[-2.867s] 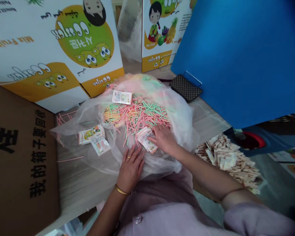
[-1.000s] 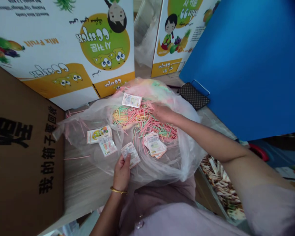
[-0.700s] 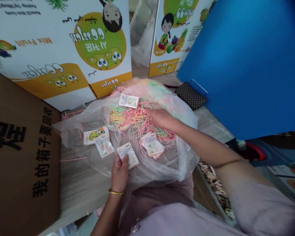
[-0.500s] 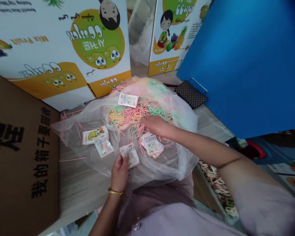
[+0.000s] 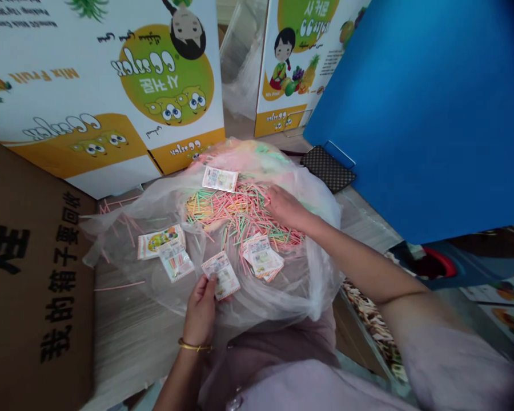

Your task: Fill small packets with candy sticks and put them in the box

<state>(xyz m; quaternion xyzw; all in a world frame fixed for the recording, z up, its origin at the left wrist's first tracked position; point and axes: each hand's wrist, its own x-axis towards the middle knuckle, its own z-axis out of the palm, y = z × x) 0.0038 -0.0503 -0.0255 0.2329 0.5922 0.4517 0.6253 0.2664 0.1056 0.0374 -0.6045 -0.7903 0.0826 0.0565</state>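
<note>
Near edge of the desk (image 5: 128,328): left hand (image 5: 200,308) pinching a flat packet (image 5: 228,277); right hand (image 5: 286,208) touching slender sticks (image 5: 242,206), grip unclear.

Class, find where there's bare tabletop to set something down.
Bare: the near-left tabletop between brown carton, plastic bag and left hand; a narrower strip between bag and blue panel. Crowded: the bag's middle, with sticks, packets and right hand.
</note>
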